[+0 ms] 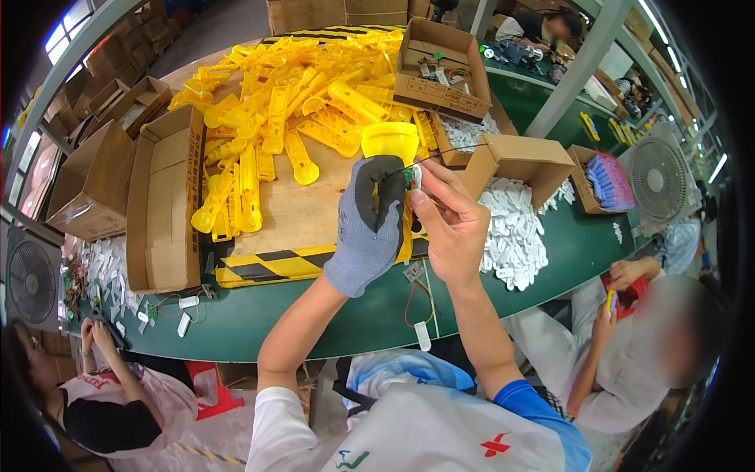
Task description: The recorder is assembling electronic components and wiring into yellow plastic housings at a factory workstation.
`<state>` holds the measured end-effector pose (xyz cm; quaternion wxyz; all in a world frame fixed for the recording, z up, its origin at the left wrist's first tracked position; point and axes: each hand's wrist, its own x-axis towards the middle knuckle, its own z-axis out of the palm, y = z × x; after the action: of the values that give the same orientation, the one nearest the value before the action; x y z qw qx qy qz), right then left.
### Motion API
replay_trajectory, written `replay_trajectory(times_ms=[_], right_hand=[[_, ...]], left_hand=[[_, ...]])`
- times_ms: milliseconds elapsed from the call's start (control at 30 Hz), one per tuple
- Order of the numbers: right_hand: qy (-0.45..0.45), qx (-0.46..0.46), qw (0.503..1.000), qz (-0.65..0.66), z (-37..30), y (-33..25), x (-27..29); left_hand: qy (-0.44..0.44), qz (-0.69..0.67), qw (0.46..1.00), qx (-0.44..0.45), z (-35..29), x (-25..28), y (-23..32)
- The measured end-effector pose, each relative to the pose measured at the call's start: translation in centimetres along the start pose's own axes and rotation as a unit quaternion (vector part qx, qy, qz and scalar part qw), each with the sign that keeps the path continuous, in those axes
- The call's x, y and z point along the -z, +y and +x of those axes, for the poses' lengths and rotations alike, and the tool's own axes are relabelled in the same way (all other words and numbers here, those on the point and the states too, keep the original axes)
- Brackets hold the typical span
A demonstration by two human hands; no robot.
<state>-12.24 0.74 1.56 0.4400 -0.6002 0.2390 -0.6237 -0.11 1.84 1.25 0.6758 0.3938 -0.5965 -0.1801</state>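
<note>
Head view: a long green counter [236, 322] stands between two round grey fans [659, 173], cardboard boxes [161, 212] about. Above it, a long yellow plastic shell [391, 140] points its broad end away — long axis near-to-far. The gloved left hand [368, 220] curls round it; the bare right hand [454, 216] pinches a small white-and-green part [415, 178] there.

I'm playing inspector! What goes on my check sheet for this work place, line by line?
Surface: green table; on it, a wooden board with yellow-and-black edging.
Job's things: yellow piece; small white-and-green part.
Clutter: heaped yellow parts, heaped white pieces, open cardboard box.
Grips: gloved left grip holds the yellow piece; bare right grip pinches the small part.
Cables: thin dark wire by the hands; red wire on the table.
Surroundings: one person seated at left, another at right; fans at left and right.
</note>
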Motion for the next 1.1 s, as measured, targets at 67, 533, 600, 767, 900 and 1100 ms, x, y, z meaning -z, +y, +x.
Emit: replay_trajectory(times_ms=[67,533,600,767,900,1100], right_hand=[[0.005,-0.01,1.0,0.0,0.0,0.0,0.0],[-0.029,0.006,1.0,0.003,-0.4,0.4,1.3],[-0.028,0.014,0.999,-0.013,-0.5,0.2,1.3],[0.009,-0.032,0.999,-0.03,-0.9,-0.2,0.9],[0.031,-0.039,0.998,-0.039,-1.2,-0.4,1.0],[0.002,0.075,0.989,-0.129,-0.6,0.7,1.4]], left_hand=[[-0.004,-0.013,1.0,0.016,0.0,0.0,0.0],[-0.015,-0.016,0.999,-0.036,-0.3,0.0,-0.4],[-0.01,-0.031,0.999,-0.015,-0.5,-0.4,-0.6],[0.018,-0.061,0.997,0.036,-1.4,-1.2,-0.9],[0.029,-0.13,0.989,0.061,-1.5,-1.5,-1.5],[0.014,-0.104,0.994,0.041,-0.8,-1.1,-2.0]])
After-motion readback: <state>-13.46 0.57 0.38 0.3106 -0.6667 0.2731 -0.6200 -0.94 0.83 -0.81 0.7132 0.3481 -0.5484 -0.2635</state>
